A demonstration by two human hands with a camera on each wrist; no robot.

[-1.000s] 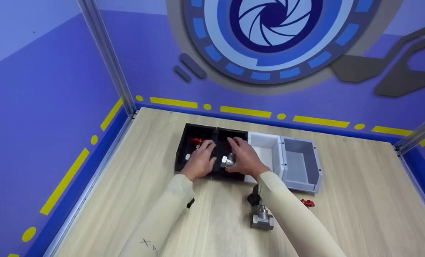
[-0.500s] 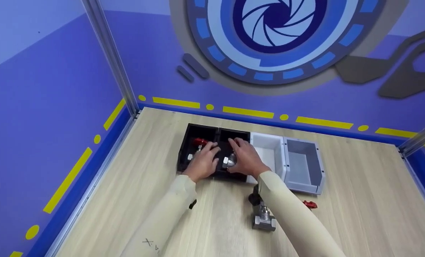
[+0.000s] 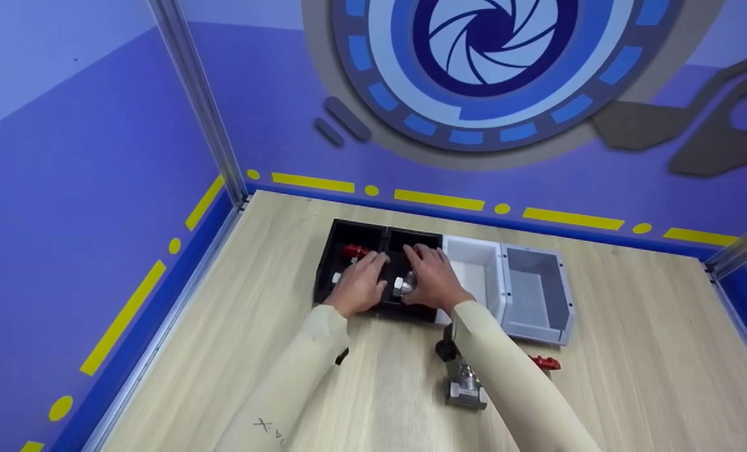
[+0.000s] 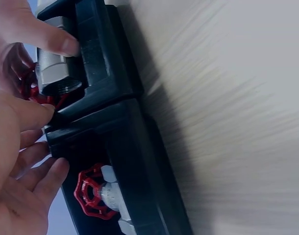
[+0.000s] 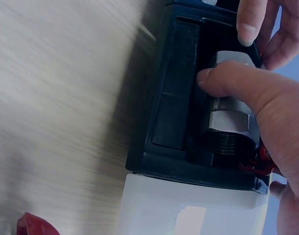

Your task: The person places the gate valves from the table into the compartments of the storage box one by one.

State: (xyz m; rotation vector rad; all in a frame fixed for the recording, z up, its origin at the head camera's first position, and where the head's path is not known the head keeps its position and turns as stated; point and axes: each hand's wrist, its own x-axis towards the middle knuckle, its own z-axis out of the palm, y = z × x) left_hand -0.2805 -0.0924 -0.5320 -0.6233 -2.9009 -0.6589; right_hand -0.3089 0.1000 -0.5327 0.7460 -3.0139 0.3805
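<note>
My right hand (image 3: 435,276) grips a steel gate valve (image 5: 230,120) in the second black bin (image 5: 174,93). Its thumb lies across the hex-ended body, and the fingers reach round the far side near the red handwheel (image 5: 260,161), which is mostly hidden. My left hand (image 3: 360,285) lies over the divider between the two black bins, fingertips at the divider's rim and fingers loosely extended. Below it, in the left black bin (image 4: 144,161), rests another valve with a red handwheel (image 4: 93,193). The left hand covers part of that valve in the head view.
A white bin (image 3: 474,242) and a grey bin (image 3: 558,295) continue the row rightward. In front, on the wooden table (image 3: 223,314), stands a steel valve (image 3: 466,392) beside a black knob (image 3: 446,350). A red handle (image 3: 546,363) shows past the right sleeve. Printed panels enclose the back and left.
The head view has shifted slightly, so everything appears a little further right and lower. Both hands keep nearly the same places over the black bins.
</note>
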